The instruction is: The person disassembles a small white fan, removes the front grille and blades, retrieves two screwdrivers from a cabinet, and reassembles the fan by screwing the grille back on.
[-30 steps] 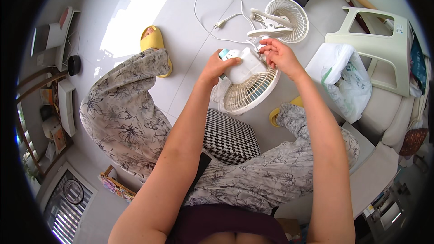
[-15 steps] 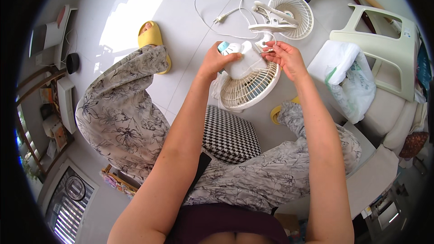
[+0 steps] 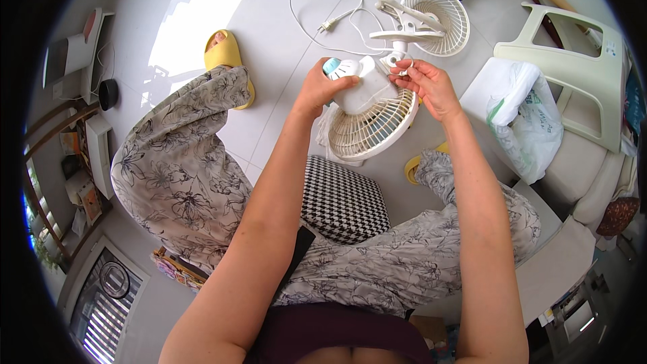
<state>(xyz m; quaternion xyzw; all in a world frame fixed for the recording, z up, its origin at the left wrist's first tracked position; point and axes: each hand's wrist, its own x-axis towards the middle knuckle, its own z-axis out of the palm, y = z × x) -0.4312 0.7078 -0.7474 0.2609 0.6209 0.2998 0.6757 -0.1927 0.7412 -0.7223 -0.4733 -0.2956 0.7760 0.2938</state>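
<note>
A small white electric fan with a wire cage (image 3: 377,128) and a pale blue knob (image 3: 331,66) is tilted in front of me. My left hand (image 3: 317,91) is closed round the left side of its motor housing (image 3: 360,94), thumb on top. My right hand (image 3: 429,89) pinches a thin white cord (image 3: 412,67) beside the fan's neck; the fingertips partly hide it. Beyond the neck is a white clamp base (image 3: 408,30), with a separate round white grille (image 3: 441,20) behind it. The power cord (image 3: 292,7) loops over the floor to its plug (image 3: 327,25).
A black-and-white houndstooth stool (image 3: 344,199) stands between my knees. At right, a white plastic bag (image 3: 526,118) hangs open beside a pale plastic step stool (image 3: 559,81). Yellow slippers (image 3: 223,49) are on my feet on the grey tiled floor (image 3: 269,81).
The fan and base have shifted slightly. My right fingers have moved a little on the cord, which now shows as a small loop above them. The left hand keeps its hold.
</note>
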